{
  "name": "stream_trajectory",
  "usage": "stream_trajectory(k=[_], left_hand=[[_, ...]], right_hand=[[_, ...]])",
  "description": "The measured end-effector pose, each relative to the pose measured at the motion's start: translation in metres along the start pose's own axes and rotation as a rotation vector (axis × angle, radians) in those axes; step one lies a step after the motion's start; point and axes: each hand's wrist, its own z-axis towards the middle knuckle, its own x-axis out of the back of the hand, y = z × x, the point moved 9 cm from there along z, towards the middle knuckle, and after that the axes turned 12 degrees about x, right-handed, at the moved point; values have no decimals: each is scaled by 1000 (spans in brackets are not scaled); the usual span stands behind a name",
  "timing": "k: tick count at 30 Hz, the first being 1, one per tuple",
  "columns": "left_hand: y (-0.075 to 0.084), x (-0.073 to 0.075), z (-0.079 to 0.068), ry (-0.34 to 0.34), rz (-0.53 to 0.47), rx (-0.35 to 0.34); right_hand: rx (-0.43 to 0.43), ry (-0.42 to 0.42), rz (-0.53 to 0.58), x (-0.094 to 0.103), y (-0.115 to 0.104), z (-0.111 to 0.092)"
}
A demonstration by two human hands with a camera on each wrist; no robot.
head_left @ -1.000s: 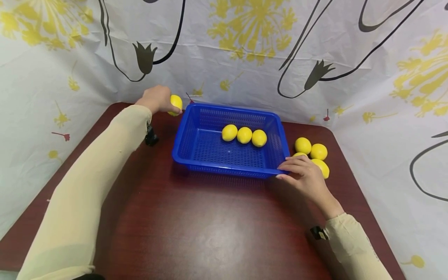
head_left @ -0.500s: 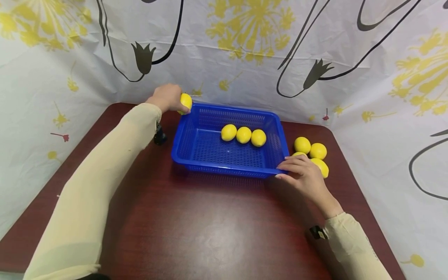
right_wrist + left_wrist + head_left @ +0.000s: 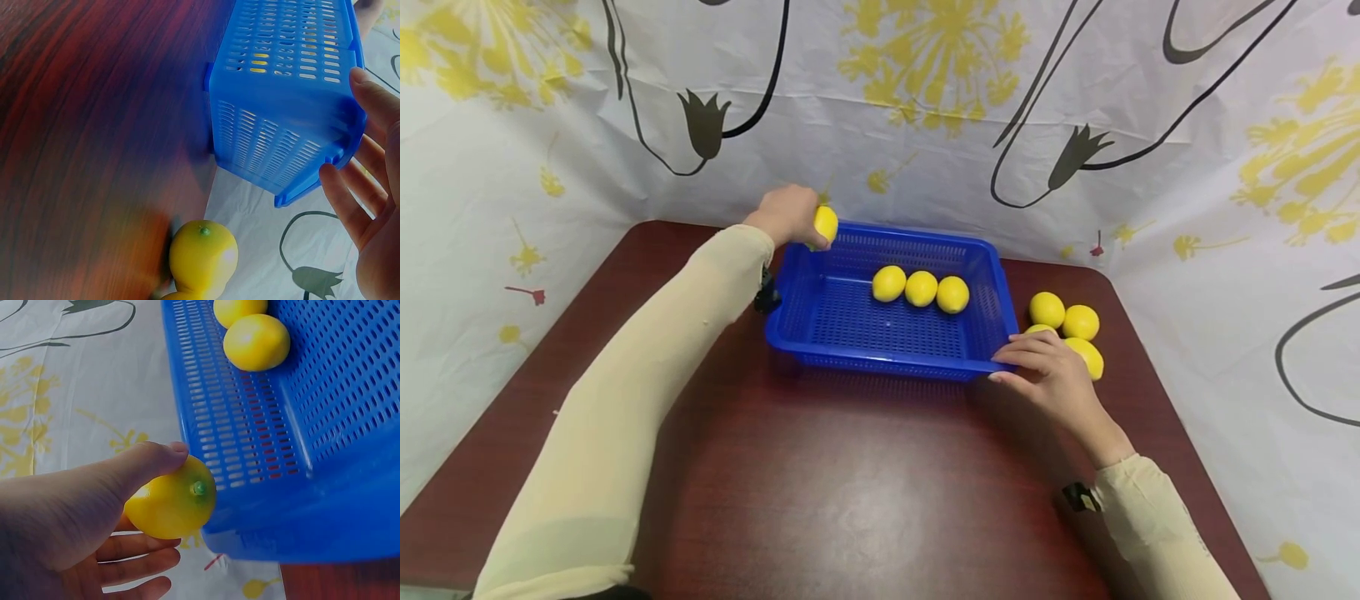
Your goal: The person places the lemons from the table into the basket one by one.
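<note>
My left hand [image 3: 788, 215] pinches a yellow lemon [image 3: 827, 223] between thumb and fingers, above the back left corner of a blue perforated plastic basket [image 3: 880, 360]. In the left wrist view the held lemon [image 3: 172, 500] shows a green stem end, with the thumb on top. Inside the basket, three lemons [image 3: 921, 288] sit in a row right of its middle. At the front right corner my right hand [image 3: 1060, 385] grips the basket's rim; the right wrist view shows its thumb and fingers [image 3: 340, 194] on either side of that rim.
Several more lemons [image 3: 1047, 310] lie grouped on the dark red wooden table [image 3: 865, 483], right of the basket; my right hand partly covers them. A white sheet with printed flowers [image 3: 880, 100] hangs behind the table and along its sides.
My left hand has carried the lemon to the right, from beside the basket to over its back left corner. The right hand stays on the rim, and the basket has hardly moved.
</note>
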Motion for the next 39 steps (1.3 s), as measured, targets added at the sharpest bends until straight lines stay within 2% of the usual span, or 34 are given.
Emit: stream_trajectory(k=[15,22,34,39], left_hand=[[31,-23,6,-76,2,-38],[39,-34,9,-64,39,-47],[49,-46,12,-70,13,-80],[54,-55,11,-80,15,-92]], right_hand=[[11,12,10,-2,1,-1],[6,8,20,-2,1,0],[7,7,-10,-1,2,-1],[-8,4,-5,-1,4,-2]])
